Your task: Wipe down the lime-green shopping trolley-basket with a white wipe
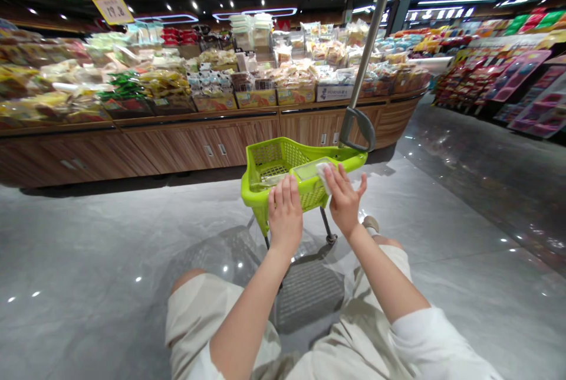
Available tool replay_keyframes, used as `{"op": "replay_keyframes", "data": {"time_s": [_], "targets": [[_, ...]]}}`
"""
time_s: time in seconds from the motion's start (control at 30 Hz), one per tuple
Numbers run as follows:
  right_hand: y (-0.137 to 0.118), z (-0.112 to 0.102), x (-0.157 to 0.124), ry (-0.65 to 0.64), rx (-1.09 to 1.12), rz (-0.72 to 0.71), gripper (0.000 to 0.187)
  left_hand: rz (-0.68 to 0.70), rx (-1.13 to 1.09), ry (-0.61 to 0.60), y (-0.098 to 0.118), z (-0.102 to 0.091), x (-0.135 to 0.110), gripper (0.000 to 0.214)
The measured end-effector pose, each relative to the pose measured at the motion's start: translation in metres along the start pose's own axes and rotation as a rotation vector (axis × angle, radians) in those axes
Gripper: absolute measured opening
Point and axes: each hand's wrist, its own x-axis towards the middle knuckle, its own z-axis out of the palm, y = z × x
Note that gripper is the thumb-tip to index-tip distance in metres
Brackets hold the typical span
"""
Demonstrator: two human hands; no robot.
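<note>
A lime-green shopping cart basket [254, 196] with perforated sides stands in front of me on a thin metal frame. My left hand [285, 215] is over the near rim, its fingers hooked on the edge and its thumb hidden. Under the fingers of my right hand [345, 197] is a crumpled white tissue [324, 174], pressed on the rim beside a clear-covered panel [309, 170]. The little finger of that hand sticks out, off the rim. A grey loop handle [367, 131] on a metal pole rises at the cart's right end.
Behind the cart runs a wood-fronted display counter [177, 147] heaped with packaged food. A yellow-edged price sign [112, 9] stands above it at left. More stocked shelves [469, 67] are at right. Shiny grey floor tiles [110, 238] surround the cart, with my knees close to it.
</note>
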Motion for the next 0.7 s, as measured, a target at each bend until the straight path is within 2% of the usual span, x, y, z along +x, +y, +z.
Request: {"op": "replay_keyframes", "data": {"time_s": [0.1,0.17,0.23,0.33,0.4,0.5,0.63,0.7], "targets": [[0.022,-0.003,0.015,0.057,-0.003,0.213,0.068,-0.008,-0.006,-0.003,0.003,0.000,0.001,0.058],[0.013,-0.006,0.024,0.049,0.023,0.262,0.069,-0.016,-0.018,-0.001,0.005,0.000,0.001,0.059],[-0.011,-0.011,0.030,-0.018,0.072,0.208,0.066,-0.023,-0.031,0.002,0.007,0.001,0.001,0.060],[-0.051,-0.022,0.038,-0.182,0.168,0.025,0.062,-0.022,-0.045,0.007,0.006,0.001,0.001,0.059],[-0.061,-0.030,0.043,-0.279,0.208,-0.093,0.061,-0.019,-0.046,0.008,0.004,0.000,0.000,0.058],[-0.038,-0.039,0.054,-0.346,0.164,-0.130,0.063,-0.005,-0.041,-0.001,0.000,-0.001,-0.002,0.060],[0.018,-0.042,0.072,-0.329,0.044,0.132,0.055,0.015,-0.040,-0.002,0.000,-0.001,-0.002,0.065],[0.024,-0.041,0.076,-0.319,0.015,0.210,0.050,0.018,-0.044,0.001,0.003,0.000,-0.002,0.066]]}}
